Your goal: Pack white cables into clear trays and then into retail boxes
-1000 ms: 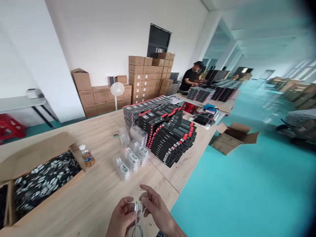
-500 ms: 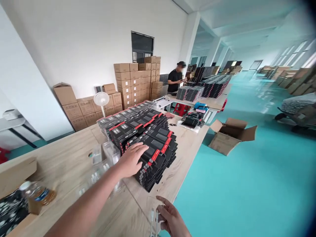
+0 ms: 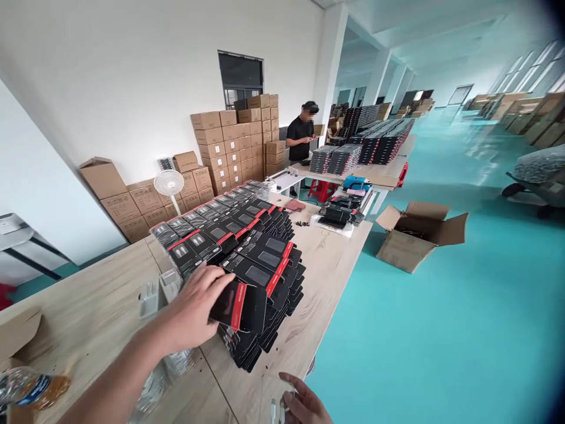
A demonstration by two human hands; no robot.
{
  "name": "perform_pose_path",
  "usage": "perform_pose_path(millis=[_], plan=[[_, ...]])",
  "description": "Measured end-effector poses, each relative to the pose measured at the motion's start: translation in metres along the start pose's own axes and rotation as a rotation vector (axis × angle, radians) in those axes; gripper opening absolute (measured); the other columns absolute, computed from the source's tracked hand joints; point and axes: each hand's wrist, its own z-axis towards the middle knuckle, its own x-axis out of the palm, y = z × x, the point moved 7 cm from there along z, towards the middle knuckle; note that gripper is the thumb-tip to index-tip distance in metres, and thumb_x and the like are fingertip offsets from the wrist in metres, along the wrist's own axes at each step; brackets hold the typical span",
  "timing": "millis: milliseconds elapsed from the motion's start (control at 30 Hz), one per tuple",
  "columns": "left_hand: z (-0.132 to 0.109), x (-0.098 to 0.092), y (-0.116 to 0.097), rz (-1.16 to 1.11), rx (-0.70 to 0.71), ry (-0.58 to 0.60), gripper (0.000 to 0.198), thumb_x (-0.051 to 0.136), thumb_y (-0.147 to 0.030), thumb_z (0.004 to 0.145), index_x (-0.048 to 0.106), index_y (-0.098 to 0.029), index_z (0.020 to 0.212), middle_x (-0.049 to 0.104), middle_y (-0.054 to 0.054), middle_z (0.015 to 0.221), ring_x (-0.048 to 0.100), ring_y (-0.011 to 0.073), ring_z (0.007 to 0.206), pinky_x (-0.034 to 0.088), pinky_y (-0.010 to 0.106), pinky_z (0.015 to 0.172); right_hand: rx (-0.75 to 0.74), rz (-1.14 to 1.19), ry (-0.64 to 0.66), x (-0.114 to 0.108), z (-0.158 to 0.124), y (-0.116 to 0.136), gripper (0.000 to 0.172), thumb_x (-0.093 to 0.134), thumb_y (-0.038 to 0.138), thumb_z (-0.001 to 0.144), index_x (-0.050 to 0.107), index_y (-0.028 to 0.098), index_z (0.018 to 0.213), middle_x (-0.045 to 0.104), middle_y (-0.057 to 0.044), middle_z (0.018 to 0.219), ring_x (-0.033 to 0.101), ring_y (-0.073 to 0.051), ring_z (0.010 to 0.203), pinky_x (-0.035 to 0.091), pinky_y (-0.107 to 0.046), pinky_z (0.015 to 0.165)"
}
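My left hand (image 3: 192,309) reaches over the wooden table (image 3: 88,312) and grips a black retail box with a red edge (image 3: 238,306), tilted up at the near end of a large stack of similar black boxes (image 3: 265,259). At the bottom edge of the view, my right hand (image 3: 304,407) holds a white cable (image 3: 274,410), mostly cut off by the frame. Transparent plastic packs (image 3: 152,297) stand left of my left hand, partly hidden behind it.
A bottle of amber liquid (image 3: 33,388) lies at the lower left. A person (image 3: 302,132) stands at a far table with more black box stacks (image 3: 339,159). Stacked cartons (image 3: 233,141) and a white fan (image 3: 168,184) line the wall. An open carton (image 3: 417,232) sits on the teal floor.
My left hand has gone from resting on the stack to gripping and tilting up one black box. The view has turned slightly, and my right hand has dropped lower with the cable.
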Motion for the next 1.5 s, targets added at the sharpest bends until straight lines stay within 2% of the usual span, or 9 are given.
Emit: perform_pose_path(millis=[100,200,367,467,533,633,767,967,1500], plan=[[-0.067,-0.024,0.017,-0.037,-0.192,-0.078,0.080,0.059,-0.012,0.064,0.039,-0.031,0.139,0.041,0.007,0.144,0.043,0.0326,0.130,0.038,0.044,0.105,0.015,-0.049,0.035,0.024,-0.003,0.003,0.058,0.081,0.050,0.060,0.061,0.025,0.108,0.057,0.003,0.068,0.050,-0.009,0.048,0.035,-0.020,0.041],[-0.157,-0.005,0.041,-0.084,-0.437,-0.038,0.079,0.063,-0.018,0.065,0.038,-0.031,0.138,0.052,0.008,0.137,0.051,0.0325,0.121,0.041,0.041,0.099,-0.054,-0.102,0.108,0.062,-0.011,0.011,0.052,0.076,0.045,0.070,0.058,0.024,0.114,0.060,0.001,0.075,0.054,-0.010,0.055,0.040,-0.022,0.047],[-0.311,0.125,0.067,-0.147,-0.882,0.296,0.058,0.065,-0.021,0.059,0.056,-0.022,0.116,0.069,0.010,0.099,0.063,0.0344,0.094,0.041,0.040,0.082,-0.105,-0.110,0.190,0.133,-0.013,0.005,0.052,0.077,0.043,0.070,0.059,0.021,0.113,0.062,0.000,0.077,0.053,-0.011,0.059,0.041,-0.024,0.053],[-0.376,0.193,0.073,-0.121,-1.014,0.402,0.055,0.062,-0.019,0.060,0.057,-0.015,0.114,0.065,0.016,0.109,0.057,0.0373,0.107,0.040,0.042,0.086,-0.132,-0.112,0.216,0.172,-0.010,-0.007,0.048,0.079,0.041,0.069,0.060,0.022,0.109,0.061,0.002,0.076,0.055,-0.011,0.061,0.041,-0.024,0.054],[-0.402,0.209,0.078,-0.157,-1.080,0.328,0.064,0.064,-0.016,0.057,0.054,-0.013,0.120,0.058,0.019,0.125,0.050,0.0377,0.120,0.037,0.044,0.094,-0.142,-0.130,0.257,0.198,-0.009,-0.013,0.049,0.079,0.040,0.069,0.060,0.022,0.111,0.061,0.002,0.077,0.055,-0.011,0.063,0.041,-0.023,0.055],[-0.411,0.184,0.087,-0.430,-1.138,-0.046,0.071,0.071,-0.020,0.058,0.051,-0.014,0.126,0.048,0.019,0.139,0.039,0.0343,0.132,0.030,0.043,0.106,-0.177,-0.195,0.341,0.240,-0.015,-0.018,0.050,0.078,0.040,0.070,0.060,0.023,0.114,0.062,0.002,0.078,0.056,-0.011,0.065,0.042,-0.024,0.055],[-0.371,0.110,0.094,-1.254,-0.988,-0.553,0.045,0.064,-0.043,0.078,0.061,-0.016,0.113,0.062,0.016,0.122,0.057,0.0270,0.113,0.043,0.038,0.096,-0.217,-0.317,0.455,0.289,-0.031,-0.028,0.048,0.077,0.040,0.072,0.062,0.023,0.114,0.063,0.002,0.075,0.055,-0.011,0.063,0.042,-0.024,0.055],[-0.308,0.043,0.086,-1.573,-0.825,-0.561,0.027,0.079,-0.035,0.064,0.069,-0.015,0.077,0.063,0.001,0.069,0.055,0.0115,0.060,0.045,0.025,0.062,-0.270,-0.425,0.578,0.333,-0.058,-0.044,0.044,0.072,0.040,0.076,0.062,0.021,0.115,0.060,0.004,0.066,0.053,-0.011,0.061,0.042,-0.025,0.056],[-0.309,0.052,0.090,-1.238,-1.031,-0.764,0.023,0.072,-0.018,0.057,0.049,-0.019,0.055,0.041,-0.008,0.047,0.033,0.0064,0.045,0.024,0.022,0.047,-0.283,-0.506,0.551,0.331,-0.050,-0.057,0.047,0.074,0.021,0.067,0.063,0.021,0.113,0.059,0.006,0.067,0.052,-0.010,0.061,0.044,-0.027,0.060]])
